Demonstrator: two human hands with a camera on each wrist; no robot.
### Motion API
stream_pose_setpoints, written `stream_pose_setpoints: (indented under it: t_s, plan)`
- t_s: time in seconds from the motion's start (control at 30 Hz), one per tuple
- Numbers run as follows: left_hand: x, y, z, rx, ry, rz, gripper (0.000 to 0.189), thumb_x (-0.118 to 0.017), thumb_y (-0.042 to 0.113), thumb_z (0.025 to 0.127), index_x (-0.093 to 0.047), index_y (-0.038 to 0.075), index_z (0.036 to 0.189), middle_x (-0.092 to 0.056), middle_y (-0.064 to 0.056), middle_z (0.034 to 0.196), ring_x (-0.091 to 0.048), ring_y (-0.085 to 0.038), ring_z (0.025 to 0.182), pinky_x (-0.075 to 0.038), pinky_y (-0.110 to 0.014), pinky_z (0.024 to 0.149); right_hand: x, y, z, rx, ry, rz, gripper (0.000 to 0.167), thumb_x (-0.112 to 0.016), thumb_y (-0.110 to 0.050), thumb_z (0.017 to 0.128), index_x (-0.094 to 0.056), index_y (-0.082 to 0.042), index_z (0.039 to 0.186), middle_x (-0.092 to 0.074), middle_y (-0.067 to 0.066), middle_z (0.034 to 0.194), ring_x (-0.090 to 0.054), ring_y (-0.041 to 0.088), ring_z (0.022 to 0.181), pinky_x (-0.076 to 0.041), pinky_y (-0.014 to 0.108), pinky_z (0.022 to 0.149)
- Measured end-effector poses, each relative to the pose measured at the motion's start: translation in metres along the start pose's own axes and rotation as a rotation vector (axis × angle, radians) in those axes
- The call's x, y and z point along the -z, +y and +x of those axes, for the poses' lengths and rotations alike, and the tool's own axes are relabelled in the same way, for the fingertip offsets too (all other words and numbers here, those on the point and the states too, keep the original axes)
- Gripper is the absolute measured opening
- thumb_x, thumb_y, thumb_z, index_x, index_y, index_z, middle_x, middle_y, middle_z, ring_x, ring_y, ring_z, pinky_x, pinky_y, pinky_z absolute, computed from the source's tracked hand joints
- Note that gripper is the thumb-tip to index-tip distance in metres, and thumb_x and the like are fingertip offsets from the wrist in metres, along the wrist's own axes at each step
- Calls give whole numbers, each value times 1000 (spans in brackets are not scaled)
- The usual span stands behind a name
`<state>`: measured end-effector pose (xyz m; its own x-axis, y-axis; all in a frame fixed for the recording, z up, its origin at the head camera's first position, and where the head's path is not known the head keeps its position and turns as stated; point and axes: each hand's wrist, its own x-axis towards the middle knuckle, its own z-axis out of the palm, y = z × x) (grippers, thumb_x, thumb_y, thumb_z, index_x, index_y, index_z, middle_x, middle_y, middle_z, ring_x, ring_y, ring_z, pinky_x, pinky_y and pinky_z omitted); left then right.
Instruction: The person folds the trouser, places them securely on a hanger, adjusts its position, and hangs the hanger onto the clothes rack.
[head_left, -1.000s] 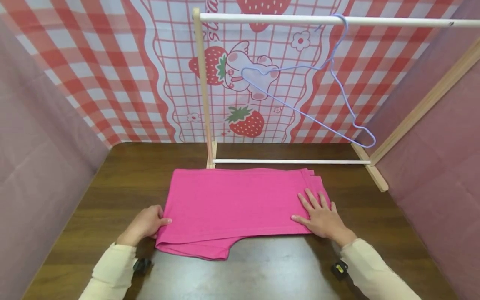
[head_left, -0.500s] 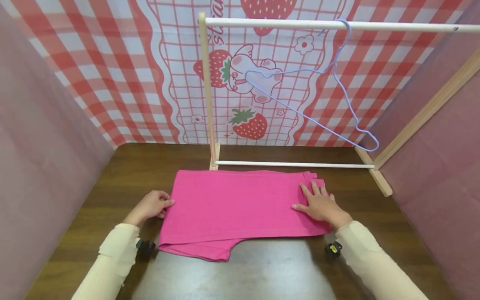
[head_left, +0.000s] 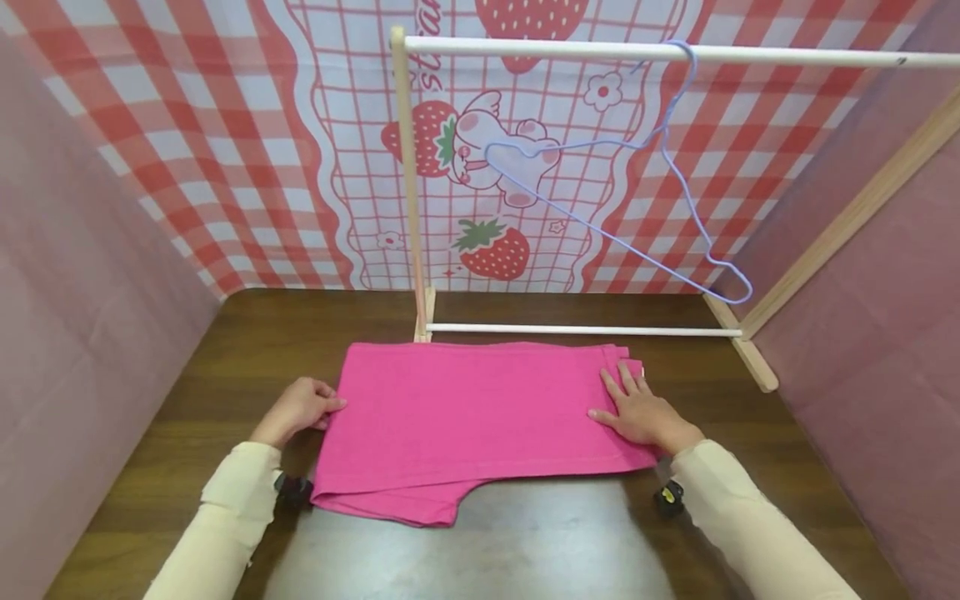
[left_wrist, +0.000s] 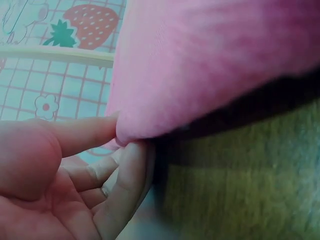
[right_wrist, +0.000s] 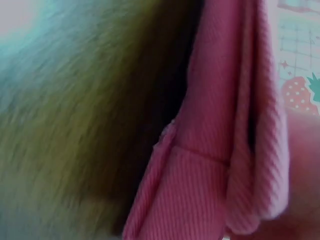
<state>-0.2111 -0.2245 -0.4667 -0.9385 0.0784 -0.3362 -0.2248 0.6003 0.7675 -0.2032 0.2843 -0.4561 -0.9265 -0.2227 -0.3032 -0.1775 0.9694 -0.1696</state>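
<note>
Pink shorts point(head_left: 472, 417), folded in half, lie flat on the brown wooden table point(head_left: 180, 467). A curved flap, like the crotch part, sticks out at their lower left. Thumb and fingers of my left hand point(head_left: 300, 408) pinch the left edge of the shorts; the left wrist view shows that hand point(left_wrist: 75, 170) with the cloth edge between the fingertips. My right hand point(head_left: 641, 417) rests with spread fingers on the right end, where several layers show. In the right wrist view the ribbed layers of the shorts point(right_wrist: 205, 125) stand close, and that hand is mostly hidden.
Behind the shorts stands a wooden rack with a white top bar point(head_left: 540, 48) and a low white bar point(head_left: 585, 330). From the top bar hangs a light-purple wire hanger point(head_left: 615, 242). A strawberry-print checked curtain point(head_left: 240, 167) closes the back; pink cloth hangs at both sides.
My left hand has moved up along the left edge of the shorts. The right hand has shifted slightly upward on the right end. The shorts lie nearly the same.
</note>
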Motion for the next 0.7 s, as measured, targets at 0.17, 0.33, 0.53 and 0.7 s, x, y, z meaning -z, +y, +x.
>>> stream_pose_setpoints:
  t_s: [0.17, 0.33, 0.53, 0.7]
  plan:
    - [0, -1, -2, 14, -27, -93, 28, -62, 7, 93, -60, -19, 102, -61, -2, 72, -58, -6, 60, -58, -26, 59, -2, 0, -4, 13, 15, 5, 84, -47, -53, 97, -16, 0, 153, -5, 35, 157, -12, 60, 140, -35, 73, 99]
    - [-2, -1, -2, 19, -14, -78, 24, -63, 8, 92, -62, -16, 97, -59, -2, 71, -58, -6, 58, -56, -25, 58, -8, 2, -6, 7, 11, 25, 85, -45, -55, 97, -13, 0, 154, -2, 34, 157, -11, 60, 140, -32, 74, 100]
    - [-4, -2, -2, 6, 28, -15, 21, -66, 9, 90, -61, -12, 91, -57, -4, 72, -56, -8, 55, -53, -23, 53, -10, 3, -6, -4, 11, 19, 86, -45, -57, 97, -13, 0, 154, -2, 34, 157, -10, 59, 141, -33, 74, 99]
    - [-5, -3, -3, 5, 28, -54, 22, -65, 8, 91, -61, -14, 95, -60, -5, 75, -57, -8, 59, -55, -25, 57, -11, 0, -9, 0, 47, 57, 83, -49, -52, 97, -18, 2, 152, -6, 38, 155, -10, 62, 139, -33, 76, 97]
